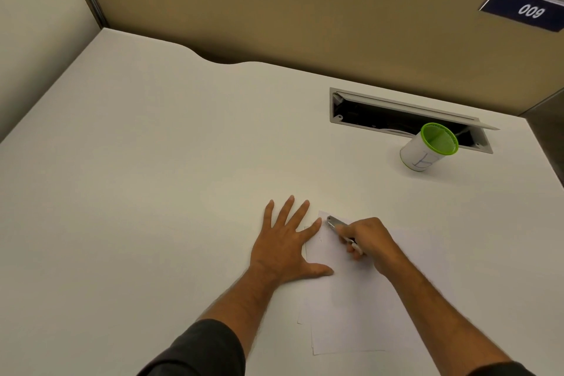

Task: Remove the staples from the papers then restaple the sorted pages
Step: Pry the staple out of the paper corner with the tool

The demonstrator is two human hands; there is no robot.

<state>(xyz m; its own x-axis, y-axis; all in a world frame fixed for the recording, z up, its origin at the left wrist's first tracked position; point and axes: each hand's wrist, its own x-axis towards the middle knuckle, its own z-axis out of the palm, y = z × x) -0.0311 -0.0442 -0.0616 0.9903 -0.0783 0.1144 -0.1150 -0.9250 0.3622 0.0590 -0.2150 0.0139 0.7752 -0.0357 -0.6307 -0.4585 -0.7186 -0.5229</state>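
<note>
A stack of white papers point(360, 299) lies on the white desk, near the front edge, right of centre. My left hand point(285, 241) rests flat with fingers spread on the left edge of the stack, thumb and index finger on the paper. My right hand point(367, 239) is closed around a small metal staple remover point(335, 224) with a dark and white handle. Its tip touches the top left corner of the papers, just beside my left index finger. No staple can be made out at this size.
A white pen cup with a green rim point(427, 146) stands at the back right, beside an open cable tray point(406, 119) sunk into the desk point(152, 162). Tan partition walls enclose the desk at the back and left.
</note>
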